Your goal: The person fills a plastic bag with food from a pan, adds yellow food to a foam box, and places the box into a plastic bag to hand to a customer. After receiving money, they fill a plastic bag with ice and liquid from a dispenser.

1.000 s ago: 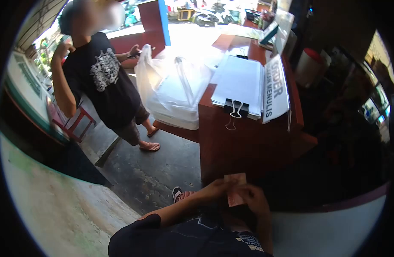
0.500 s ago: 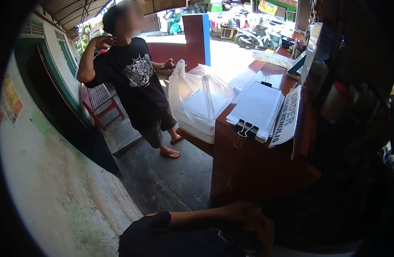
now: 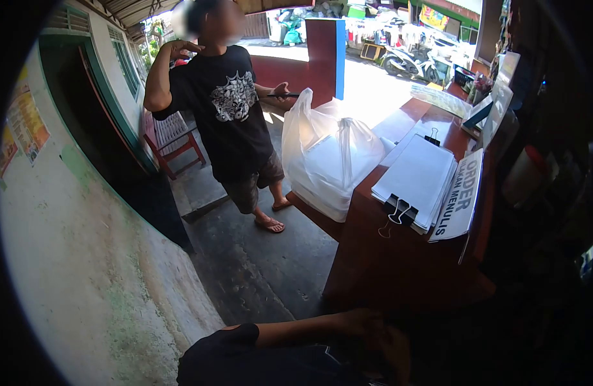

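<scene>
In deep shadow at the bottom, my left hand (image 3: pixel 359 321) meets my right hand (image 3: pixel 394 350) in front of my body. Both look closed, fingers bent in against each other; whatever they may hold is lost in the dark. Beyond them stands a reddish-brown wooden counter (image 3: pixel 374 264). A white plastic bag (image 3: pixel 338 167), bulging with pale box-like contents, rests at the counter's left side, apart from my hands. On the counter top lies a stack of white paper (image 3: pixel 415 170) held by black binder clips (image 3: pixel 399 212).
A person in a black printed T-shirt (image 3: pixel 229 128) stands behind the bag, holding a dark, flat phone-like object (image 3: pixel 282 95). An order sign (image 3: pixel 461 196) leans beside the papers. Along the left runs a stained wall (image 3: pixel 110 257); a slatted bench (image 3: pixel 174 138) stands farther back.
My view has turned slightly left, so the counter, bag and person sit farther right. My hands stay together, now darker. The person's phone-holding hand has risen slightly relative to the bag.
</scene>
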`<state>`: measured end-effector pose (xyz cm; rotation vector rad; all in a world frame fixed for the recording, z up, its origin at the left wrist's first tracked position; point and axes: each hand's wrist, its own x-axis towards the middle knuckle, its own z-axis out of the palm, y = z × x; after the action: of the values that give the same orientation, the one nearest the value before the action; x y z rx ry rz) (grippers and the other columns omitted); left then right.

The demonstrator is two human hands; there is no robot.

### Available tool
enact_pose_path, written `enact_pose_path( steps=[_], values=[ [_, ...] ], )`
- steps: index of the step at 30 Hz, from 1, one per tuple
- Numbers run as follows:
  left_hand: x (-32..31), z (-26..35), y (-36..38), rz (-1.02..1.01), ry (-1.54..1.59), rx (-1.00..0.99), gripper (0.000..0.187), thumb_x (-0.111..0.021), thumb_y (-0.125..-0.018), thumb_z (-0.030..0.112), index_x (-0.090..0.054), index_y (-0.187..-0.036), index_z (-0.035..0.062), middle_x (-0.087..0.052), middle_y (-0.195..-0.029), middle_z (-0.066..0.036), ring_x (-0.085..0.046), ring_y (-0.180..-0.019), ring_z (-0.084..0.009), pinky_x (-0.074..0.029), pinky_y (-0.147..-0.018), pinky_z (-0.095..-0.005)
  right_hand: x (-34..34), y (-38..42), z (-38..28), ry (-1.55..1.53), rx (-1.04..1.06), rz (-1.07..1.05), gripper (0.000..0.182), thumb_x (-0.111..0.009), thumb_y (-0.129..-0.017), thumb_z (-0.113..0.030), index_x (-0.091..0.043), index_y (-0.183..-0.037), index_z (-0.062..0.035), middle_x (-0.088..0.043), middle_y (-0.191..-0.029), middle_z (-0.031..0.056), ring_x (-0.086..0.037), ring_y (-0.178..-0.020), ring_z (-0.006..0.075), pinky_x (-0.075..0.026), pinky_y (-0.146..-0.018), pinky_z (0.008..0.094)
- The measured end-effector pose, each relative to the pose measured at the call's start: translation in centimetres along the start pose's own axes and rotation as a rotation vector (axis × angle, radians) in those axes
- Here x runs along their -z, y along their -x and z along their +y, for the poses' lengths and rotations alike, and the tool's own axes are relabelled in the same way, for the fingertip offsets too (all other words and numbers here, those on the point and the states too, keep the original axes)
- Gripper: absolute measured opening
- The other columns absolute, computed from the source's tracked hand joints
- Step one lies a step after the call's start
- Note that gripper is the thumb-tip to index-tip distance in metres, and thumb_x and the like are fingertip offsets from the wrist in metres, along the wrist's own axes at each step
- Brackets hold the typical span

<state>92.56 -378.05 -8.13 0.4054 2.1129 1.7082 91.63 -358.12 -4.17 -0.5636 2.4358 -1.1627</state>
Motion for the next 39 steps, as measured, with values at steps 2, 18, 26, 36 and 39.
enact_pose_path(
  steps=[2, 18, 26, 36, 39],
  values=[
    [0.5, -0.4, 0.5, 0.017, -0.014, 0.008, 0.04, -0.065, -0.07, 0.013, -0.057, -0.108, 0.0044, -0.063, -0.101, -0.013, -0.061, -0.1, -0.0215, -0.049, -0.085, -0.0361, -0.4, -0.4, -0.7, -0.053, -0.064, -0.04, 0.03, -0.064, -0.082, -0.028, -0.063, -0.09, 0.0012, -0.063, -0.075, 0.018, -0.061, -0.069, 0.0172, -0.047, -0.063, 0.036],
    [4.6, 2.0, 4.8, 0.066, 0.296, 0.169, 0.045, -0.069, -0.081, 0.026, -0.055, -0.115, 0.0, -0.06, -0.106, -0.009, -0.054, -0.102, -0.0149, -0.046, -0.087, -0.0303, -4.1, -1.9, -1.4, -0.068, -0.1, -0.021, 0.027, -0.065, -0.08, -0.021, -0.065, -0.096, 0.0004, -0.067, -0.085, 0.0176, -0.066, -0.081, 0.0192, -0.05, -0.071, 0.0341],
    [6.5, 2.2, 5.4, 0.184, 0.214, 0.11, 0.024, -0.058, -0.093, 0.023, -0.057, -0.099, -0.0004, -0.059, -0.083, -0.009, -0.055, -0.086, -0.0131, -0.047, -0.078, -0.0302, -4.0, -1.9, -1.4, -0.001, -0.07, -0.025, 0.031, -0.066, -0.08, -0.023, -0.066, -0.103, -0.0028, -0.068, -0.092, 0.0185, -0.068, -0.092, 0.0282, -0.051, -0.076, 0.0351],
    [7.5, 2.9, 4.2, 0.091, 0.054, 0.2, 0.026, -0.052, -0.097, 0.022, -0.06, -0.098, -0.0024, -0.061, -0.08, -0.007, -0.056, -0.076, -0.0114, -0.048, -0.067, -0.03, -3.0, -0.4, 0.1, -0.071, -0.144, 0.048, 0.031, -0.066, -0.079, -0.017, -0.065, -0.107, -0.0027, -0.068, -0.099, 0.0193, -0.067, -0.096, 0.0279, -0.052, -0.078, 0.0356],
    [7.7, 3.1, 3.7, 0.053, 0.106, 0.129, 0.026, -0.052, -0.096, 0.021, -0.061, -0.101, -0.0031, -0.062, -0.081, -0.006, -0.057, -0.074, -0.0118, -0.048, -0.065, -0.029, -2.0, 0.6, -1.6, -0.048, -0.175, 0.121, 0.029, -0.066, -0.078, -0.015, -0.067, -0.104, -0.0018, -0.067, -0.1, 0.0202, -0.065, -0.097, 0.0322, -0.053, -0.08, 0.0378]
  ],
)
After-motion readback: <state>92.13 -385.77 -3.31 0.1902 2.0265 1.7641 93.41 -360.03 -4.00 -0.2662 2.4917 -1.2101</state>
